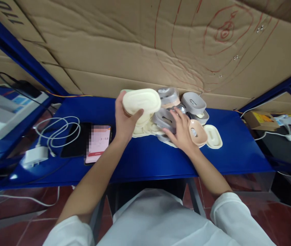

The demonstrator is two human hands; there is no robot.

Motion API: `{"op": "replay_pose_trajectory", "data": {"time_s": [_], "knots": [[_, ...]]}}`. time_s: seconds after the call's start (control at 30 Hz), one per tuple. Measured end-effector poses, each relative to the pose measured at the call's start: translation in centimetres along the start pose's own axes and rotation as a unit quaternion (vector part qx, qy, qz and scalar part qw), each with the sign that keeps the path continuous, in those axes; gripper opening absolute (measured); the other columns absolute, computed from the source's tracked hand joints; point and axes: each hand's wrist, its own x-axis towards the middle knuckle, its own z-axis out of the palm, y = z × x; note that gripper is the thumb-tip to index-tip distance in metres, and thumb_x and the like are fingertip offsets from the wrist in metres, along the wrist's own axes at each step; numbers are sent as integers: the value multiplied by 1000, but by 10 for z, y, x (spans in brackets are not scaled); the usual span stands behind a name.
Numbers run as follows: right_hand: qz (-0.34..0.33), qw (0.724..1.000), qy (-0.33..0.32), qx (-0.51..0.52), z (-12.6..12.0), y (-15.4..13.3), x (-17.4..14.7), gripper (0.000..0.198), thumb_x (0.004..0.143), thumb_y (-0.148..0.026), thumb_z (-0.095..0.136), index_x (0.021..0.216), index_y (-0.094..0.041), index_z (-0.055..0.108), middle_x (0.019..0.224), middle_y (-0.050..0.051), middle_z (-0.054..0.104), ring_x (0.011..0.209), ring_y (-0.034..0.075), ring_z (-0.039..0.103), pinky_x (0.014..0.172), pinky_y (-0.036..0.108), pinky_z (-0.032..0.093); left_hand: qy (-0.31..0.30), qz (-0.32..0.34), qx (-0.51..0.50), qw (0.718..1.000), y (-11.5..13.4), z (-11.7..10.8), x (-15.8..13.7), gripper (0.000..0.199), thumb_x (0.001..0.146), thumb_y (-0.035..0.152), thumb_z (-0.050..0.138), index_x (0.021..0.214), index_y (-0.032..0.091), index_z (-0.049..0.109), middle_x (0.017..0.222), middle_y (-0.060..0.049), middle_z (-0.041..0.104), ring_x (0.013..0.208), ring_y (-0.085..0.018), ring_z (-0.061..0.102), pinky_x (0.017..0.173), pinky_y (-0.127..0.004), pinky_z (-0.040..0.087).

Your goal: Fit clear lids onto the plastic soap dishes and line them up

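Note:
My left hand [126, 121] is closed on a cream oval plastic dish [141, 100], thumb across its near side and fingers behind it. It is held up over the pile's left part. My right hand [182, 130] is wrapped round the right end of a grey oval dish [163, 119] that has a dark slot in it. Beside that hand lie a peach oval dish [198, 132] and a small cream oval piece [213, 136]. Behind it sits another grey oval dish [194, 103]. Under my hands, more cream pieces [145, 129] overlap on the table.
The blue table [145, 160] ends at a cardboard wall [109, 61] with red marker lines. To the left lie a lit phone [99, 145], a white coiled cable [64, 130] and a charger [36, 155]. An open cardboard box [262, 120] stands at far right.

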Motion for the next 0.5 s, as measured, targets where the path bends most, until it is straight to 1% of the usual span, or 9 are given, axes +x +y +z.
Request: {"op": "replay_pose_trajectory", "data": {"time_s": [0.07, 0.1, 0.13, 0.2, 0.27, 0.33, 0.4, 0.47, 0.5], "knots": [[-6, 1000, 22, 2, 1, -2, -3, 72, 102, -69, 58, 162, -30, 47, 171, 14, 45, 162, 39, 37, 127, 64, 36, -109, -29, -33, 993, 15, 7, -7, 98, 77, 64, 93, 157, 34, 46, 167, -12, 49, 151, -37, 52, 122, -56, 50], [-17, 1000, 24, 7, 1, -3, -4, 69, 101, -69, 60, 158, -32, 53, 169, 12, 48, 162, 39, 38, 127, 65, 36, -172, -48, -52, 983, 22, 9, -10, 96, 78, 61, 93, 158, 33, 48, 166, -12, 50, 150, -38, 53, 121, -56, 51], [-31, 999, 20, 16, 0, -5, -5, 61, 101, -67, 62, 153, -35, 59, 165, 10, 54, 160, 39, 42, 128, 64, 37, -221, -65, -68, 971, 28, 11, -13, 95, 79, 58, 93, 158, 33, 49, 165, -11, 52, 149, -38, 54, 119, -55, 52], [-61, 997, 12, 41, -4, -7, -6, 42, 102, -59, 65, 139, -39, 70, 153, 4, 65, 151, 35, 54, 127, 61, 39, -268, -81, -90, 956, 36, 13, -17, 92, 83, 54, 91, 161, 33, 47, 163, -11, 55, 147, -36, 56, 119, -53, 53], [-76, 995, 22, 57, -10, -6, -3, 29, 103, -52, 67, 129, -40, 76, 145, 2, 72, 140, 32, 63, 126, 59, 42, -260, -75, -94, 958, 39, 15, -19, 88, 90, 57, 84, 164, 36, 42, 159, -11, 57, 142, -33, 60, 114, -49, 57], [-57, 996, 32, 52, -17, -1, 1, 26, 104, -51, 67, 124, -37, 78, 144, 3, 73, 136, 31, 65, 124, 57, 44, -208, -43, -51, 976, 39, 16, -20, 80, 97, 59, 76, 165, 37, 39, 158, -12, 56, 133, -30, 66, 104, -44, 62], [-17, 999, 18, 37, -25, 8, 5, 29, 106, -51, 63, 123, -33, 79, 143, 6, 73, 137, 31, 64, 122, 57, 45, -134, 18, 42, 990, 38, 17, -22, 71, 101, 58, 70, 161, 36, 43, 156, -13, 54, 125, -27, 67, 95, -40, 64], [22, 999, -19, 15, -30, 18, 7, 33, 109, -52, 58, 123, -30, 79, 141, 7, 75, 135, 31, 66, 126, 60, 39, -94, 97, 135, 982, 39, 18, -25, 61, 102, 54, 68, 155, 31, 49, 154, -14, 54, 126, -28, 64, 93, -39, 63], [33, 999, -39, 4, -32, 23, 8, 35, 110, -54, 56, 123, -30, 78, 140, 7, 75, 135, 31, 67, 129, 63, 32, -96, 133, 170, 972, 40, 19, -28, 57, 103, 52, 67, 153, 29, 52, 153, -15, 55, 129, -30, 62, 95, -41, 63]]}}
